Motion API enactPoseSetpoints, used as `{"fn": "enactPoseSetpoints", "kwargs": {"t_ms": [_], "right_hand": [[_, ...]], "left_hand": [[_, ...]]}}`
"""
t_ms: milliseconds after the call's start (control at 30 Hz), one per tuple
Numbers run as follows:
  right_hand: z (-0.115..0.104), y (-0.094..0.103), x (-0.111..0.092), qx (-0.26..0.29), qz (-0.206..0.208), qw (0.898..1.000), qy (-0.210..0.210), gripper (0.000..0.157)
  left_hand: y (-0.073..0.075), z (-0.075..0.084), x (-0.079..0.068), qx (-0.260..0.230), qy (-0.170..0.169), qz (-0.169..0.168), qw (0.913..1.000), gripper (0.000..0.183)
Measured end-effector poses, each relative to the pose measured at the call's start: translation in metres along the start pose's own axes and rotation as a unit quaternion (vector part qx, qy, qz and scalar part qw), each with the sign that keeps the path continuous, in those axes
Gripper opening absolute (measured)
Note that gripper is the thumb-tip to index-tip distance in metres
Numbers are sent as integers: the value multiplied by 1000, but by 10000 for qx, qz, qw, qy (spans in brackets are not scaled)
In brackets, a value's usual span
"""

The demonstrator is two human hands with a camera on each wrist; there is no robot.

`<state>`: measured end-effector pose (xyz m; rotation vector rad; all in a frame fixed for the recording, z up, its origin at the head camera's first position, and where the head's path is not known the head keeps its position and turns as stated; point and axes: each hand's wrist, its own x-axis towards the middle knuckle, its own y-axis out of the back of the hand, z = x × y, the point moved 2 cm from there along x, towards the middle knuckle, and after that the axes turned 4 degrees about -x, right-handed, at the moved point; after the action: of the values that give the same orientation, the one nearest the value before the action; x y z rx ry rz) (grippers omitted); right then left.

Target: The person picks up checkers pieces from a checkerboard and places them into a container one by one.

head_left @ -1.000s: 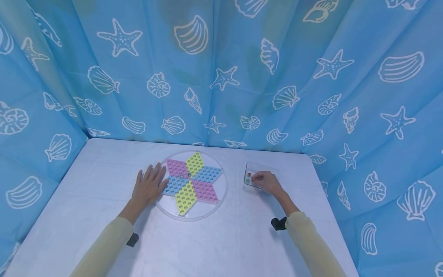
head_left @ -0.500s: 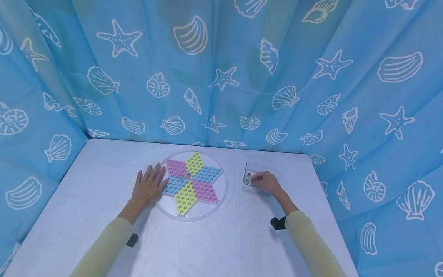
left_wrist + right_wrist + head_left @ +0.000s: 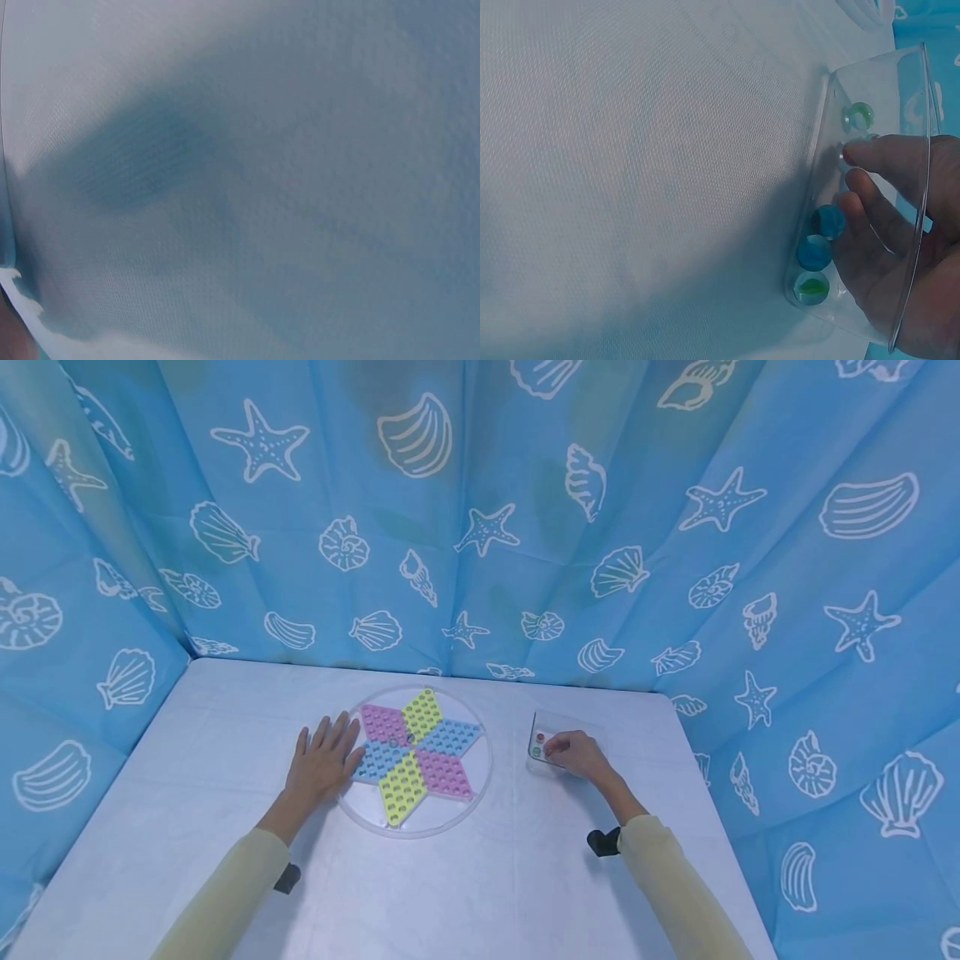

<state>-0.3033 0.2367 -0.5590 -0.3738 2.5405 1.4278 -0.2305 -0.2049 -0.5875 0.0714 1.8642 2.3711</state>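
My left hand (image 3: pixel 321 760) lies palm down with its fingers spread at the left rim of a round Chinese checkers board (image 3: pixel 411 832). The board carries a pink, yellow and blue star full of holes, with a few clear marbles (image 3: pixel 393 742) near its middle. My right hand (image 3: pixel 577 754) reaches into a clear plastic box (image 3: pixel 924 82), fingers bent down among glass marbles. Blue marbles (image 3: pixel 814 253) and green-swirled marbles (image 3: pixel 811 288) lie on the box floor in the right wrist view. Whether a marble sits between the fingertips is hidden.
A white cloth covers the table (image 3: pixel 450 893). Blue curtains (image 3: pixel 480 585) with shells and starfish close off the back and sides. The left wrist view shows mostly blurred white cloth (image 3: pixel 300 225) and a shadow.
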Motion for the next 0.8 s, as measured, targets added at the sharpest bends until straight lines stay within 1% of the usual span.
{"fn": "enactPoseSetpoints", "kwargs": {"t_ms": [267,367,467,600,700,800], "right_hand": [[-1,2,0,-24,61,9999,145,21],[-3,6,-2,14,152,9993,327,22],[-7,13,-5,137,303,9986,421,23],[-13,22,-9,419,479,9970,444,23],[-20,27,-11,666,579,9944,577,24],[-31,30,-13,857,622,9911,805,24]], "left_hand": [[-1,0,1,-45,24,-30,10000,70],[-1,0,0,-47,26,-22,10000,70],[0,0,0,-48,23,-29,10000,70],[1,1,-1,-69,13,-48,10000,70],[1,1,-1,-53,15,-43,10000,70],[1,1,0,-25,24,-20,10000,70]]}}
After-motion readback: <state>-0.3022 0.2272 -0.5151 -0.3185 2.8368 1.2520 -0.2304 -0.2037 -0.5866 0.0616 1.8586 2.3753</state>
